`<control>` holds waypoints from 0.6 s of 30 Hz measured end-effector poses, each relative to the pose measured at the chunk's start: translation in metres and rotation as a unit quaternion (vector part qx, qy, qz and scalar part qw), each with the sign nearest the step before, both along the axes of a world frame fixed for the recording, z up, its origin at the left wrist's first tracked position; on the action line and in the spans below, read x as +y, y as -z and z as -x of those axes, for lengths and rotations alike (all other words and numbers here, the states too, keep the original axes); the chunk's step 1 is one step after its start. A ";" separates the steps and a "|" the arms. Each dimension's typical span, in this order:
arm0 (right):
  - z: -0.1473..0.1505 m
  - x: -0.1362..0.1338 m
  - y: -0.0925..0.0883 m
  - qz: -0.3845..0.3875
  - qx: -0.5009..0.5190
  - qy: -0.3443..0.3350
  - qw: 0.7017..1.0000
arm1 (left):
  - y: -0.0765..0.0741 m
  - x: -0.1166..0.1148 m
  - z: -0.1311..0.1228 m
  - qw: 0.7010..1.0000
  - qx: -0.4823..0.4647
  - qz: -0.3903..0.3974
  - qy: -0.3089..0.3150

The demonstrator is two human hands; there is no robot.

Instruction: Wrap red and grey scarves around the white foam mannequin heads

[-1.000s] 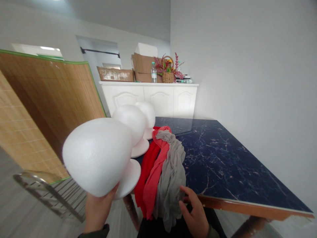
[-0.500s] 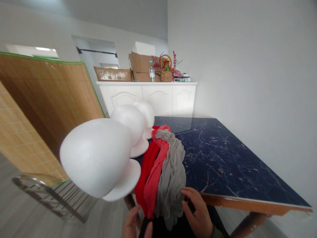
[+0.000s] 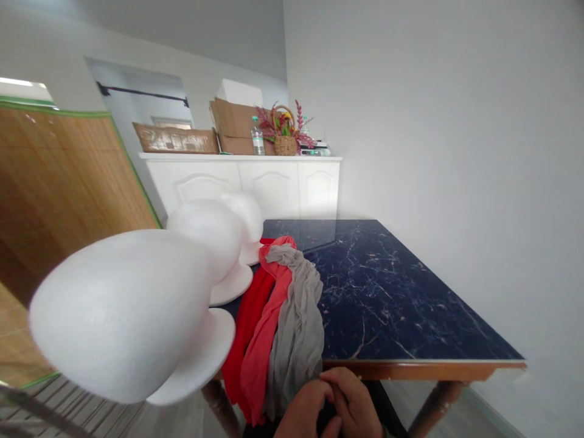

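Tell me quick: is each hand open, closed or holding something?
Left hand: curled by the gray cloth; whether it grips anything cannot be told.
Right hand: curled beside the left; grip cannot be told either.

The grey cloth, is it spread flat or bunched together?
Bunched together: the grey cloth lies in narrow creased folds, its near end hanging off the table.

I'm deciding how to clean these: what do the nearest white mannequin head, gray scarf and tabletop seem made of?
Nearest white mannequin head: probably polystyrene foam, matte, judging by its softly shaded surface without sharp highlights.
Gray scarf: thin, matte fabric, by its soft crinkles; fibre unclear.
Tabletop: glossy, pale-veined dark blue, reflecting the white cabinet; perhaps stone or marble-look laminate.
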State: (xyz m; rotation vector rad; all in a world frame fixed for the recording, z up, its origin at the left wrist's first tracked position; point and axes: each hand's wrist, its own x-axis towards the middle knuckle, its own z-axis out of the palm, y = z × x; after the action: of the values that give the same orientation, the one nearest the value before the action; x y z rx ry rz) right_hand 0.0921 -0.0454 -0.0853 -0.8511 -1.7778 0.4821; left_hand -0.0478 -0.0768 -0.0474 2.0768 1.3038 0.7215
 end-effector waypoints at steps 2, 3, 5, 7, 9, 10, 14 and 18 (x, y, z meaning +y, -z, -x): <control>-0.002 0.001 -0.002 -0.003 -0.010 -0.017 1.000 | 0.004 0.002 -0.001 1.000 -0.001 -0.002 0.007; -0.003 0.001 -0.004 -0.004 -0.016 -0.026 1.000 | 0.005 0.002 -0.001 1.000 -0.003 -0.006 0.008; -0.005 0.001 -0.006 -0.003 -0.020 -0.032 0.999 | 0.009 0.002 -0.001 1.000 -0.009 -0.014 0.006; -0.005 0.001 -0.007 0.003 -0.023 -0.039 0.999 | 0.011 0.000 0.001 1.000 -0.015 -0.018 0.002; -0.003 -0.001 -0.005 0.009 -0.019 -0.038 0.999 | 0.011 -0.002 0.002 1.000 -0.016 -0.007 0.000; -0.002 -0.002 -0.003 0.012 -0.014 -0.035 0.999 | 0.011 -0.003 0.002 1.000 -0.017 0.003 0.000; 0.004 -0.006 0.004 0.027 0.005 -0.011 1.000 | 0.008 -0.005 0.002 0.999 -0.016 0.039 -0.011; 0.005 -0.008 0.007 0.050 0.002 -0.012 0.999 | 0.009 -0.007 0.002 0.998 -0.021 0.049 -0.015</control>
State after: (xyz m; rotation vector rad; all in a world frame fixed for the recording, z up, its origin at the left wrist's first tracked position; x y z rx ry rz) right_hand 0.0876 -0.0531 -0.0923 -0.8982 -1.7747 0.5926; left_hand -0.0502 -0.0833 -0.0560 1.9575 1.3235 0.6965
